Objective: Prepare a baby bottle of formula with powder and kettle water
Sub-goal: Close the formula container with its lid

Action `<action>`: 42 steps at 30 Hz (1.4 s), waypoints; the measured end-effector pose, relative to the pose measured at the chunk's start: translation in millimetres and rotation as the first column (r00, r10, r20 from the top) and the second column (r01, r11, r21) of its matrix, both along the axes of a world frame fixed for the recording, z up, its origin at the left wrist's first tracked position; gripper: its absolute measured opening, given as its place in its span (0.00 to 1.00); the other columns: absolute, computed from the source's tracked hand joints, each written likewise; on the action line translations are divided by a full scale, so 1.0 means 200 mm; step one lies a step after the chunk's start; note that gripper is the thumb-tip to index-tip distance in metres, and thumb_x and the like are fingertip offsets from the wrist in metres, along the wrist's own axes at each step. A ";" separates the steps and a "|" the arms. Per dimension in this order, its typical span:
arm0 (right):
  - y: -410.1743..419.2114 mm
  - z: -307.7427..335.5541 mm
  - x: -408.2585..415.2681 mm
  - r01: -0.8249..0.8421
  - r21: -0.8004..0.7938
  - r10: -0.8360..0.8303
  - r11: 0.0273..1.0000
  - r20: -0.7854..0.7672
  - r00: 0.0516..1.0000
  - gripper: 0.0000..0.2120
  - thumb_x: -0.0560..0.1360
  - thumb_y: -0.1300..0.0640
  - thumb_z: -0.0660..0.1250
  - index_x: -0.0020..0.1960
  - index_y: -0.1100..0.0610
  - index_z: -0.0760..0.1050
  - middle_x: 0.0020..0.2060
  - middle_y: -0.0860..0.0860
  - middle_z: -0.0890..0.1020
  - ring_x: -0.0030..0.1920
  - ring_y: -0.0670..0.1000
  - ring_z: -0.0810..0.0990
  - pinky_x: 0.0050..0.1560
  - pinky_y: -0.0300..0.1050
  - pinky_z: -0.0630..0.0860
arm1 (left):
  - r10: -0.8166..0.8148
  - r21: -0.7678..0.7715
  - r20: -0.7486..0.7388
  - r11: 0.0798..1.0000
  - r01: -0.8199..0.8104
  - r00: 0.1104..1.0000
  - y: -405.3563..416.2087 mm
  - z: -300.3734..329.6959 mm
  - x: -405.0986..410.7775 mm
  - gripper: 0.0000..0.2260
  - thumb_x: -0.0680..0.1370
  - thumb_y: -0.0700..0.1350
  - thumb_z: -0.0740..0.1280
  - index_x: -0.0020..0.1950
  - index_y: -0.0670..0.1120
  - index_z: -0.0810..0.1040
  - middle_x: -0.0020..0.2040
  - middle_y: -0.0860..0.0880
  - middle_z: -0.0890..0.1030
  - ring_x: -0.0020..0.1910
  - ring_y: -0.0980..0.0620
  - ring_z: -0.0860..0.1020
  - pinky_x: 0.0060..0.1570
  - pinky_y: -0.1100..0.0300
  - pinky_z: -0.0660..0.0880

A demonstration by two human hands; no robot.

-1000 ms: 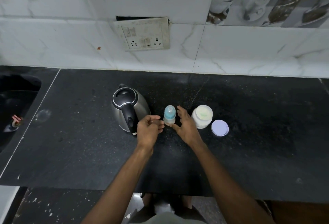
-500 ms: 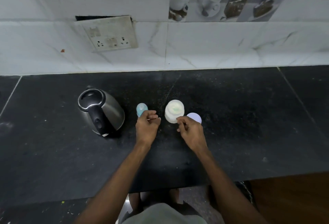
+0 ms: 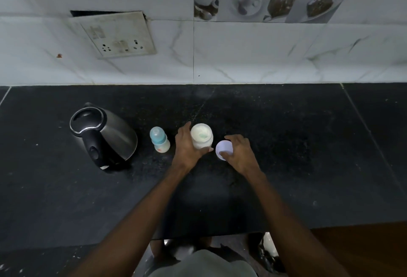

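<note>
A small baby bottle [image 3: 159, 139] with a blue teat cap stands upright on the black counter [image 3: 286, 144]. To its right stands an open white jar of powder [image 3: 201, 135], and my left hand [image 3: 187, 148] is wrapped around the jar's left side. The jar's white lid [image 3: 223, 149] lies flat just right of the jar, with my right hand [image 3: 240, 153] closed over its near and right edge. A steel kettle [image 3: 103, 136] with a black handle and lid stands at the left, apart from both hands.
A tiled wall with a socket plate [image 3: 116, 34] rises behind the counter. The counter's front edge [image 3: 330, 225] runs below my arms, with floor beneath it.
My left hand has left the bottle and moved right onto the powder jar. My right hand has moved right onto the lid. The camera view has shifted.
</note>
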State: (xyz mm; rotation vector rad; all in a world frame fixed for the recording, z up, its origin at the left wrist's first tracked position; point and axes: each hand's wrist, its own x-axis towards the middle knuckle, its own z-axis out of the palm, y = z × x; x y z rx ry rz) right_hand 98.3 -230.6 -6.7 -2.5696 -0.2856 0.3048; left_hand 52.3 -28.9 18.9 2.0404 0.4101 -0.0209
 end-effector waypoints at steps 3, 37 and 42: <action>0.01 -0.04 0.06 -0.075 -0.084 0.070 0.994 -0.064 0.996 0.41 0.69 0.44 0.80 0.78 0.52 0.67 0.76 0.54 0.68 0.75 0.59 0.64 0.72 0.54 0.68 | 0.000 -0.014 -0.028 1.000 -0.001 1.000 -0.02 -0.03 0.05 0.57 0.65 0.47 0.87 0.84 0.41 0.55 0.82 0.41 0.63 0.81 0.42 0.61 0.78 0.50 0.59; 0.07 0.35 0.03 0.679 0.717 -0.098 0.155 -0.673 0.733 0.17 0.82 0.50 0.68 0.66 0.59 0.75 0.62 0.61 0.82 0.59 0.60 0.85 0.59 0.54 0.83 | 0.078 -0.040 0.132 0.997 -0.073 0.988 -0.08 -0.12 -0.08 0.48 0.74 0.51 0.80 0.85 0.45 0.54 0.82 0.43 0.61 0.79 0.54 0.60 0.75 0.60 0.58; 0.13 0.37 0.02 0.737 0.675 -0.017 -0.038 -0.738 0.675 0.17 0.79 0.53 0.71 0.65 0.60 0.77 0.66 0.62 0.80 0.64 0.62 0.82 0.66 0.56 0.80 | 0.039 0.127 0.210 0.990 -0.067 0.977 -0.06 -0.12 -0.11 0.38 0.77 0.59 0.71 0.83 0.50 0.61 0.80 0.39 0.60 0.81 0.42 0.59 0.77 0.49 0.62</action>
